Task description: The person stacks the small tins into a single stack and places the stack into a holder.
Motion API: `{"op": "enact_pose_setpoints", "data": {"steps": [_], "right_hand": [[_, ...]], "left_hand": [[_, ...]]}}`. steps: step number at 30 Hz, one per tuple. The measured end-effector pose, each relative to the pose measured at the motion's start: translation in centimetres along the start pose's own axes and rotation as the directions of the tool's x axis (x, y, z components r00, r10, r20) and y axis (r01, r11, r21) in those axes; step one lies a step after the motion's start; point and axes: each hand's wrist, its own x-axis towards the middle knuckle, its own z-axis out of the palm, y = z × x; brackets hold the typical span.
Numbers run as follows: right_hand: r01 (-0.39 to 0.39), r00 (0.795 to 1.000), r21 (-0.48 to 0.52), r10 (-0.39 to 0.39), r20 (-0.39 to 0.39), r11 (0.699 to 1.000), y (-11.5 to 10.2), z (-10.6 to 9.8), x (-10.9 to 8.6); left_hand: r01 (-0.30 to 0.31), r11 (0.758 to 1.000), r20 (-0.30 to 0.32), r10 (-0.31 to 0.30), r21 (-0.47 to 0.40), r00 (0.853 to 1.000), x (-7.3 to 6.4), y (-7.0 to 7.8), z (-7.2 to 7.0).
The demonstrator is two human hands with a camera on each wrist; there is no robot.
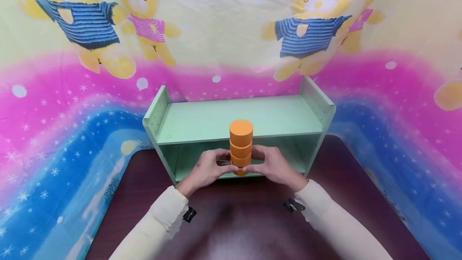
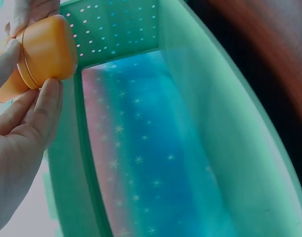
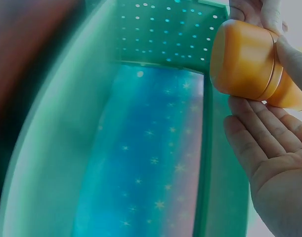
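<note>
An upright stack of several orange round jar-like pieces [image 1: 241, 137] is held in front of the green shelf [image 1: 231, 115], level with its lower opening in the head view. My left hand [image 1: 207, 167] grips the lower part from the left, thumb on the near side and fingers around behind. From the right, my right hand [image 1: 274, 163] holds the same lower part, the two thumb tips almost meeting. Both wrist views show one smooth rounded piece [image 2: 51, 49] with a thin seam where it meets its neighbour. Whether the pieces are joined cannot be told.
The shelf has raised side panels with small holes and a lower compartment. It stands on a dark reddish-brown table [image 1: 231, 228]. Behind and beside it hangs a bear-print cloth [image 1: 223, 51] in pink, blue and cream.
</note>
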Motion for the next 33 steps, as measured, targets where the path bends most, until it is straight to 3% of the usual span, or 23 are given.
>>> {"op": "enact_pose_setpoints", "data": {"steps": [18, 26, 33], "right_hand": [[0.002, 1.000, -0.020, -0.001, 0.023, 1.000, -2.6, -2.8, 2.4], [-0.010, 0.999, 0.019, 0.010, 0.032, 1.000, -3.5, -4.0, 3.6], [0.004, 1.000, 0.023, -0.005, 0.013, 1.000, -3.9, -4.8, 4.8]], "left_hand": [[-0.016, 0.999, 0.032, 0.014, 0.048, 0.999, 1.9, 2.6, -2.7], [0.006, 0.999, 0.028, -0.007, 0.038, 1.000, 3.0, 3.7, -3.8], [-0.010, 1.000, 0.010, 0.010, 0.009, 1.000, 4.0, 4.3, -4.6]]}}
